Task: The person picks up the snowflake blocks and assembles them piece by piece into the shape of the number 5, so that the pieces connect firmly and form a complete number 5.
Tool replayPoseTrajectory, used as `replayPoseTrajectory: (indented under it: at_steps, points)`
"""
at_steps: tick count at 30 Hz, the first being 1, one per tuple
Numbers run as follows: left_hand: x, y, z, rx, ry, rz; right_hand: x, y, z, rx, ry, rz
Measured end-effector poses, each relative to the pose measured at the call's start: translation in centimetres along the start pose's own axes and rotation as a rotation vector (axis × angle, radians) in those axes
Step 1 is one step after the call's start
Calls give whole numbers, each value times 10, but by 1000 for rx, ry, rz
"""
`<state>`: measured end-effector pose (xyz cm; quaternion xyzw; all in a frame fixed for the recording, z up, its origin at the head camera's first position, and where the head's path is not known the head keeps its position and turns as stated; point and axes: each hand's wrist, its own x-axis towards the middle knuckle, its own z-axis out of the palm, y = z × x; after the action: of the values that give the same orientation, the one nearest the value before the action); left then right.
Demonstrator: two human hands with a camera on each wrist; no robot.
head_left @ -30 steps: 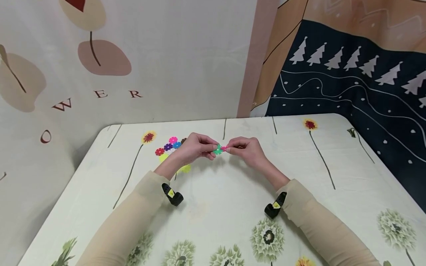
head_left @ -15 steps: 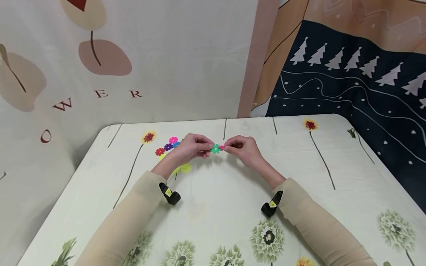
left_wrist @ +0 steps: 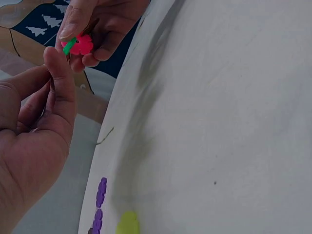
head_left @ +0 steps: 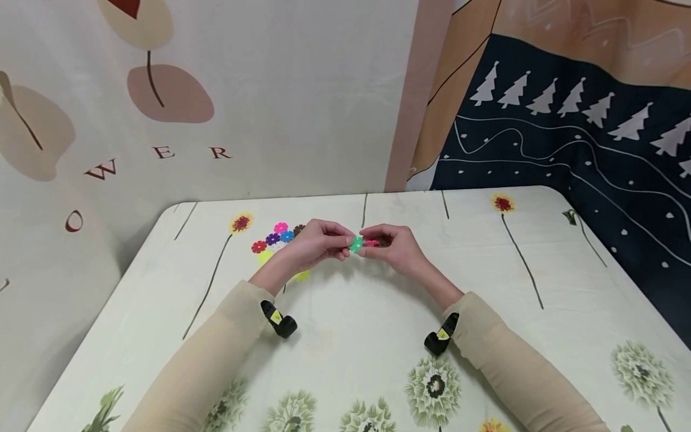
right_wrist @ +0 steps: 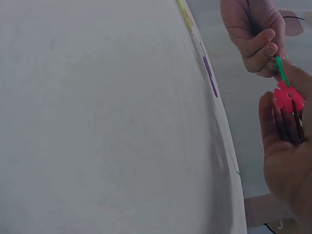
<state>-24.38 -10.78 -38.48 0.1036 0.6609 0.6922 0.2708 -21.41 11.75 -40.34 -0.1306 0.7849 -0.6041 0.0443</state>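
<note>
My left hand [head_left: 321, 243] pinches a green snowflake disc [head_left: 357, 245] between thumb and fingertip, above the back half of the table. A pink snowflake disc [right_wrist: 287, 97] is joined edge-on to the green one. On its other side, a brown snowflake disc [right_wrist: 297, 117] slots into the pink one, under the curved fingers of my right hand [head_left: 400, 247]. That hand holds the little chain from the right, thumb and fingertips reaching to the green disc's edge. In the left wrist view the green disc [left_wrist: 68, 47] shows nearly edge-on between the hands.
Loose snowflake discs lie left of my left hand: red [head_left: 259, 246], purple [head_left: 272, 239], blue [head_left: 287, 236], pink [head_left: 281, 227], brown [head_left: 299, 229] and yellow [head_left: 302, 276], some partly hidden by the hand. A flower-print cloth [head_left: 345, 354] covers the table; a curtain hangs behind.
My right hand has slid its fingers forward over the pink disc to the green disc's edge. My left hand drew slightly left, then came back right with the green disc.
</note>
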Motion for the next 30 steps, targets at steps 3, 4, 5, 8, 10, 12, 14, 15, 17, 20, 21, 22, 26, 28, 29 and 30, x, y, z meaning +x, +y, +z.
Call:
replayPoseTrajectory:
  at_steps: [3, 4, 5, 8, 10, 12, 14, 15, 17, 20, 21, 22, 26, 28, 29, 30]
  points:
    - [-1, -1, 1, -6, -10, 2, -1, 1, 0, -16, -9, 11]
    - [-1, -1, 2, -4, -9, 3, -2, 1, 0, -14, -10, 15]
    - [-1, -1, 2, -2, -7, 3, -2, 2, 1, -11, -9, 21]
    - [-1, 0, 1, 3, 0, -1, -2, 2, 1, -3, -4, 27]
    - [-2, 1, 0, 9, 5, -7, -2, 1, 2, 4, -1, 30]
    - [-2, 2, -3, 11, 11, -11, -2, -1, 2, 7, 6, 35]
    - [-2, 3, -7, 24, 26, -11, -2, -3, 2, 0, 15, 40]
    - [-3, 4, -10, 31, 39, -9, -2, -4, 2, -4, 21, 42]
    - [-4, 5, -17, 46, 72, -5, -2, -5, 1, -11, 33, 46]
    - [-6, 5, -28, 80, 132, 8, -3, -5, 0, -17, 42, 48]
    - [-6, 5, -32, 96, 155, 12, -3, -4, 0, -14, 44, 50]
    - [-6, 4, -36, 117, 180, 15, -3, -4, 0, -14, 44, 53]
    - [-2, -1, -49, 237, 258, 8, -3, -2, -2, -24, 49, 68]
    - [2, -4, -53, 315, 281, 1, -3, -2, -2, -28, 55, 69]
    - [4, -5, -55, 362, 285, 2, -2, -2, -1, -25, 58, 67]
    - [6, -6, -57, 417, 291, 1, -2, -2, -1, -23, 59, 64]
